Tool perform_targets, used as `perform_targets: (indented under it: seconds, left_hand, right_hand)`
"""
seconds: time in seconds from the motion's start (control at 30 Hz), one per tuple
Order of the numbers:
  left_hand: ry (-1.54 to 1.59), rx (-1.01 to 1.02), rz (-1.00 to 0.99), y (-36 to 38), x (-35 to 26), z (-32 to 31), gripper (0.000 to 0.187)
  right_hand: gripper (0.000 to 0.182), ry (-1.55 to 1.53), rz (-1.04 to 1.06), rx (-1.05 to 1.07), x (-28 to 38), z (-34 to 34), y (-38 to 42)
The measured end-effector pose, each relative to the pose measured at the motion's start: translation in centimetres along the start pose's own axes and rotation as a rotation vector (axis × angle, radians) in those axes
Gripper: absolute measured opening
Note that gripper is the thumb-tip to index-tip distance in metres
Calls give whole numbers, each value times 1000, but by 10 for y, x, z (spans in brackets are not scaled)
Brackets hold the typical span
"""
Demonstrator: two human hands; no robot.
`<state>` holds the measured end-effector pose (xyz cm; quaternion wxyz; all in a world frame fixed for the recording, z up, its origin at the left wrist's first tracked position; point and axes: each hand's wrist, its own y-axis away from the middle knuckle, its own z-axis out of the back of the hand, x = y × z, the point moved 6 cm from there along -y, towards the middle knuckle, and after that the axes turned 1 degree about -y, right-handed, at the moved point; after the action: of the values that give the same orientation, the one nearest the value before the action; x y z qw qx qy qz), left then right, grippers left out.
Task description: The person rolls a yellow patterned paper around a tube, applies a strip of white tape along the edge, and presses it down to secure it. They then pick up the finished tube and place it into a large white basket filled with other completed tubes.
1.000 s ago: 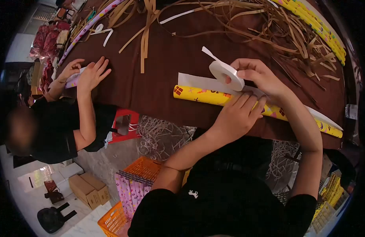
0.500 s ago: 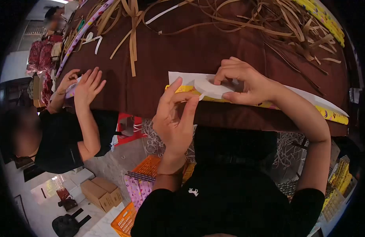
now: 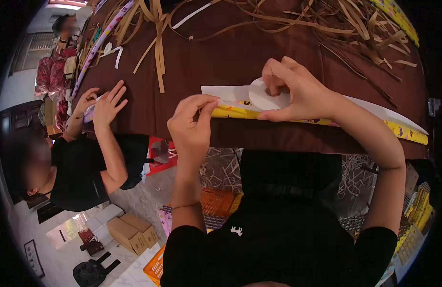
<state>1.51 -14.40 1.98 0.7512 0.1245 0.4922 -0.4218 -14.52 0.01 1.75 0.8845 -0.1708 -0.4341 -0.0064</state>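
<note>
My right hand (image 3: 304, 93) grips a wide white roll of tape (image 3: 259, 93), its fingers curled into the core and the thumb along the near rim. Below it lies a long rolled tube of yellow patterned paper (image 3: 237, 113), with a white paper edge showing behind. At the tube's left end, my left hand (image 3: 188, 125) pinches thumb and forefinger together at the paper; the tape's loose end between them is mostly hidden by the fingertips. The tube runs right, beneath my right forearm, along the table's near edge.
Brown strips (image 3: 345, 28) lie tangled across the far side of the brown-covered table (image 3: 182, 62). To the left, a co-worker's hands (image 3: 106, 107) handle a purple roll. Cardboard boxes (image 3: 130, 232) and an orange crate (image 3: 218, 202) are on the floor.
My left hand has moved left and down onto the paper tube's left end, away from the tape roll. My right hand and the roll have shifted slightly right and tilted.
</note>
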Motion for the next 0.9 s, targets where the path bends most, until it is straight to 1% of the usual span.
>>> perform_targets:
  seconds: [0.03, 0.07, 0.1, 0.13, 0.17, 0.2, 0.23, 0.27, 0.33, 0.4, 0.43, 0.5, 0.53, 0.6, 0.63, 0.7, 0.73, 0.8, 0.9]
  left_hand:
    - [-2, 3, 1, -1, -1, 2, 9]
    - [-71, 25, -53, -3, -6, 3, 7]
    - [-141, 45, -107, -4, -10, 3, 7]
    - [-143, 48, -108, -4, -9, 3, 7]
    - [-64, 59, -44, -3, -3, 3, 7]
    - [15, 69, 20, -2, 3, 2, 7]
    - [14, 71, 21, -2, 5, 1, 7]
    - [20, 63, -1, -3, 6, 0, 7]
    - [27, 56, -22, -5, 7, 0, 8]
    - [-94, 61, -112, -8, 3, 3, 8]
    - [-97, 61, -112, -8, 1, 3, 8]
    - [-138, 66, 94, -9, 9, 1, 5]
    - [-141, 66, 94, -11, 12, 2, 5]
    - [-98, 69, 215, -16, 28, 4, 15]
    - [-99, 71, 215, -19, 28, 3, 15]
    - [-55, 57, 261, -23, 27, 3, 29]
    - [-54, 57, 261, -25, 27, 3, 29]
    - [-80, 72, 255, -29, 28, 3, 37]
    - [-102, 65, 248, -34, 30, 3, 33]
  right_hand:
    - [41, -8, -44, -28, 1, 1, 0]
    - [41, -10, -44, -30, 1, 1, 0]
    - [42, 51, -4, -38, 4, 0, 0]
    - [42, 113, 35, -45, 6, 0, 1]
    - [42, 110, 34, -48, 5, 0, 1]
    - [40, 193, 56, -33, 5, 0, 1]
    - [38, 275, 79, -17, 5, -1, 1]
    - [38, 275, 77, -18, 4, -1, 1]
    - [36, 351, 148, -37, 6, -2, 2]
    - [36, 343, 132, -46, 6, -2, 2]
    - [36, 335, 117, -56, 6, -2, 2]
    - [37, 332, 116, -71, 8, -1, 2]
    - [37, 333, 113, -86, 8, 1, 3]
    - [39, 362, 102, -111, 6, 2, 3]
    - [41, 393, 91, -133, 5, 4, 3]
    - [42, 451, 99, -153, 4, 6, 5]
    - [43, 508, 109, -170, 5, 7, 5]
    - [44, 537, 124, -197, 6, 7, 5]
    - [44, 587, 139, -227, 7, 5, 4]
